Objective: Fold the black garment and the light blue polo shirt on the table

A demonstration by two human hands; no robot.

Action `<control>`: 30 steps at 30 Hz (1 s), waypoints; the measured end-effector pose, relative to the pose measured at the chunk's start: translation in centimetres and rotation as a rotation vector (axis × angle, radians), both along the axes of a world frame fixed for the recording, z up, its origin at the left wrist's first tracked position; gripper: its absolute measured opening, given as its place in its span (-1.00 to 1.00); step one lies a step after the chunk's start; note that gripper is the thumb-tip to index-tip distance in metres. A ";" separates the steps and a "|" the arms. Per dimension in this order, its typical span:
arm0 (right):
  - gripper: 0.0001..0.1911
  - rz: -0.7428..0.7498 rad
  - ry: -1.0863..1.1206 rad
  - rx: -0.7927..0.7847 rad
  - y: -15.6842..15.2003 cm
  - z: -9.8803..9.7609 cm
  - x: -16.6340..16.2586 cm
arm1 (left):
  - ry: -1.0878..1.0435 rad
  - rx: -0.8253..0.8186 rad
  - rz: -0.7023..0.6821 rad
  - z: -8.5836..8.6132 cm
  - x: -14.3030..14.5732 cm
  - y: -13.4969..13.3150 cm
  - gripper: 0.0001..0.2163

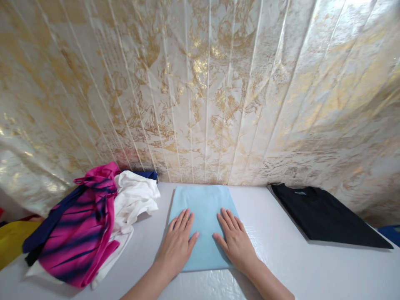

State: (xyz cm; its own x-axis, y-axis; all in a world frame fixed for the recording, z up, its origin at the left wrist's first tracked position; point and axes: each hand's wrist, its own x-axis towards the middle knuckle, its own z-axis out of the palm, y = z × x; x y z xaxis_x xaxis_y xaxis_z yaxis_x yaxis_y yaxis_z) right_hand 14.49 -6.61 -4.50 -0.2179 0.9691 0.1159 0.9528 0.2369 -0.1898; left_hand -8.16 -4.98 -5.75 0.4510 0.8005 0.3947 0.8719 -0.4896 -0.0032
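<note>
A light blue folded garment [204,250] lies flat on the white table in front of me, a neat rectangle with its far edge near the wall covering. My left hand [178,241] rests palm down on its left side, fingers stretched forward and thumb out. On the right side my right hand [235,239] lies flat in the same way, thumb pointing inward. Both hands press on the cloth and grip nothing. The garment's neckline and sleeves do not show.
To the left is a loose heap with a pink and navy garment [81,225] and a white garment [136,196]. Yellow cloth [17,241] sits at the far left. A folded black T-shirt [331,216] lies on the white table [275,254] at right. A gold-patterned covering [200,91] hangs behind.
</note>
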 end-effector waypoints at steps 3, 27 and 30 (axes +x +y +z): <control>-0.27 -0.017 0.001 -0.026 -0.1 0.3 -0.2 | 0.012 -0.019 0.002 0.2 -0.1 0.0 -0.52; -0.26 -0.178 0.062 -0.003 8.9 -1.1 1.8 | -0.013 -0.085 0.146 0.3 0.8 4.7 -0.47; -0.33 -0.173 0.181 0.046 9.2 -1.4 2.6 | -0.072 -0.137 0.170 0.5 0.5 5.2 -0.45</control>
State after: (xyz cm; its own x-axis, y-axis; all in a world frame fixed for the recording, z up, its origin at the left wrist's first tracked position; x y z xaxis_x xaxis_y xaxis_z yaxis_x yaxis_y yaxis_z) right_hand 17.12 2.57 -5.87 -0.0212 0.9829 0.1831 0.9313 0.0860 -0.3539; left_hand -7.65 0.24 -5.21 0.2797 0.9111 0.3029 0.9375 -0.3272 0.1183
